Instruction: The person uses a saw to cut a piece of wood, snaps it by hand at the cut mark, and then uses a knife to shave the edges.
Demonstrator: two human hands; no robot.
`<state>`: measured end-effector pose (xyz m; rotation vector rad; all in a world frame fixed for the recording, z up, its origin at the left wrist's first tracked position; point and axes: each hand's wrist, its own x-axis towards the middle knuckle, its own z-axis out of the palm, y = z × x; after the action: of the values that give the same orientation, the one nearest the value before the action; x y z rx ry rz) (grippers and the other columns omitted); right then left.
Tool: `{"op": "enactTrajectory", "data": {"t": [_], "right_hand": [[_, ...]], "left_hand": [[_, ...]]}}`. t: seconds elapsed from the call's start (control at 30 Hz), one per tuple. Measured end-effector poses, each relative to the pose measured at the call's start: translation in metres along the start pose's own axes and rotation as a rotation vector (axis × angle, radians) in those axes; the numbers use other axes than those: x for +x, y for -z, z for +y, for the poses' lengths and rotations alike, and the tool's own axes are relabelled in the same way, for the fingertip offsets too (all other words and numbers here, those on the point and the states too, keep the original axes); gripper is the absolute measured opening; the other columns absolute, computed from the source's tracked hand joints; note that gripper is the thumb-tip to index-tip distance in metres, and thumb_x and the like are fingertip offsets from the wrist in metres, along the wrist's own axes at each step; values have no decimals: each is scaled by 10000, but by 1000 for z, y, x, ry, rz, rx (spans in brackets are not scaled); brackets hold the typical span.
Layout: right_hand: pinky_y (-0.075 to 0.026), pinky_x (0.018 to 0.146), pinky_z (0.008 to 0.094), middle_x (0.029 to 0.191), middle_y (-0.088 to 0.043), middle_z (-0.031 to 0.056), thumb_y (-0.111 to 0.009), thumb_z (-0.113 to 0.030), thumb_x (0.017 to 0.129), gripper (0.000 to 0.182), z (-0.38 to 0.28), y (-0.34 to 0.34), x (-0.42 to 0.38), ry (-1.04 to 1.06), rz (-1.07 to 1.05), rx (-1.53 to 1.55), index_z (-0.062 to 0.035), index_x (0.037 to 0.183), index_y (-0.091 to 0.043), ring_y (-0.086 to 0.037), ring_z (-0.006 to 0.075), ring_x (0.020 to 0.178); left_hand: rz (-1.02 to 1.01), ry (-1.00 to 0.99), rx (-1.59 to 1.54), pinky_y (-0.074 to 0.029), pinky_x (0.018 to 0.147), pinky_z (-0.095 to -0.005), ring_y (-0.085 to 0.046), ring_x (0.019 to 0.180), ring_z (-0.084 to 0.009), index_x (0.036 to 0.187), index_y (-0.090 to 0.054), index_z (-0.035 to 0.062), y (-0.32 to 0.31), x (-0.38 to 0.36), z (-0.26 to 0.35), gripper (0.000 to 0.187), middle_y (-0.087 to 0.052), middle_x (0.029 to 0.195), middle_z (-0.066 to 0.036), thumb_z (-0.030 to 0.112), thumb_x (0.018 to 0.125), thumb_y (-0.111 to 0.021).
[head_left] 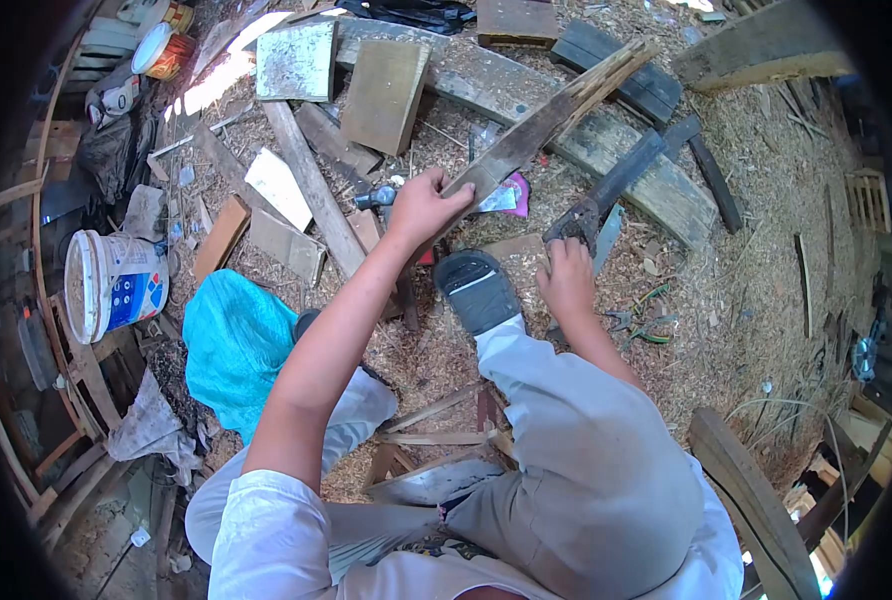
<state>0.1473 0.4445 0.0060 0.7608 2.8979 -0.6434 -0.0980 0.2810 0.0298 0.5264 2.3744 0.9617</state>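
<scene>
Splintered plank (546,128) slanted from your left hand (424,212) toward one o'clock, crossing over a long weathered board (466,75); whether it rested there could not be told. Your left thumb and fingers were wrapped around its near end. Your right hand (569,280) was curled over the near end of a dark tool (626,168) pointing between one and two; its exact kind was unclear. You seemed to be positioning the plank with the tool at the ready, and the next move appeared to call for a firm left grip and a path well away from your shod foot (478,295).

Shavings and offcuts covered the ground (746,300) you worked on. Around that foot, with twelve straight ahead, a blue-headed hammer (374,198) lay between ten and eleven, green-handled pliers (654,338) just past three, a teal sack (231,350) between eight and nine, a white bucket (131,290) at nine. Sunlight brightened a patch near ten.
</scene>
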Motion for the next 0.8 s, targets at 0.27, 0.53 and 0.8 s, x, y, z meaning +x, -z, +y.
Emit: {"op": "enactTrajectory", "data": {"t": [0.27,0.53,0.8], "right_hand": [[-445,1012,490,1188,-586,189,-791,-111,731,599,8,-9,7,-29,124,60,-38,1260,-520,-552,404,1159],[-441,976,532,1142,-597,229,-810,-140,728,636,10,-11,5,-65,150,137,0,1255,-483,-561,459,1105],[-466,736,338,903,-579,84,-693,-329,993,371,-8,55,-24,-483,456,778,-18,1115,-530,-563,183,808]], "left_hand": [[93,-294,275,-502,688,-462,-637,801,-370,935,-583,27,20,-16,19,313,-640,853,-163,237,817,-782],[352,-620,368,-461,879,-541,-572,1083,-410,1066,-532,23,-20,-4,-12,388,-610,1125,-173,106,782,-782],[168,-343,401,-518,854,-509,-642,983,-426,1094,-558,0,-11,3,10,462,-664,1025,-217,374,897,-745]]}}
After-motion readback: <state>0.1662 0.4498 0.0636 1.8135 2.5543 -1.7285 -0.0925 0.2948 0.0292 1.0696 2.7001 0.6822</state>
